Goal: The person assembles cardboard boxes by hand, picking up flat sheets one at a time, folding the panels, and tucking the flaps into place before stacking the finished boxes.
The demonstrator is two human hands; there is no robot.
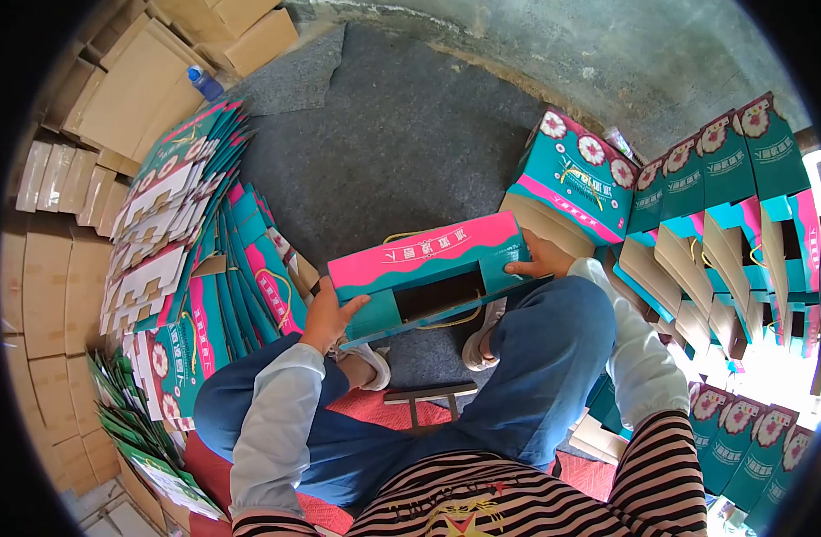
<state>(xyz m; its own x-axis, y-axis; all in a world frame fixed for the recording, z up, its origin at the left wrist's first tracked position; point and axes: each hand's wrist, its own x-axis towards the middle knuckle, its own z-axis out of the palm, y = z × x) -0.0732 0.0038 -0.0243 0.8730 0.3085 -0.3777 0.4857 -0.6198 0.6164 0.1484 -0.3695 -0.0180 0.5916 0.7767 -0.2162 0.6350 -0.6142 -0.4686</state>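
A teal and pink cardboard gift box (424,251) with white lettering is held level above my knees. Its upper side has a dark rectangular opening, and yellow cord shows along the far and near edges. My left hand (332,315) grips the box's left end, thumb on the teal panel. At the opposite end, my right hand (543,255) is closed on the right side, with the thumb laid over the edge. The undersides of both hands' grips are hidden by the box.
Flattened teal and pink boxes (245,259) are piled to the left, with white-and-brown cut edges showing. Assembled boxes (581,170) stand in rows at the right. Brown cartons (133,80) line the left wall, with a blue bottle (205,82) nearby. Grey matting (375,116) covers the floor ahead.
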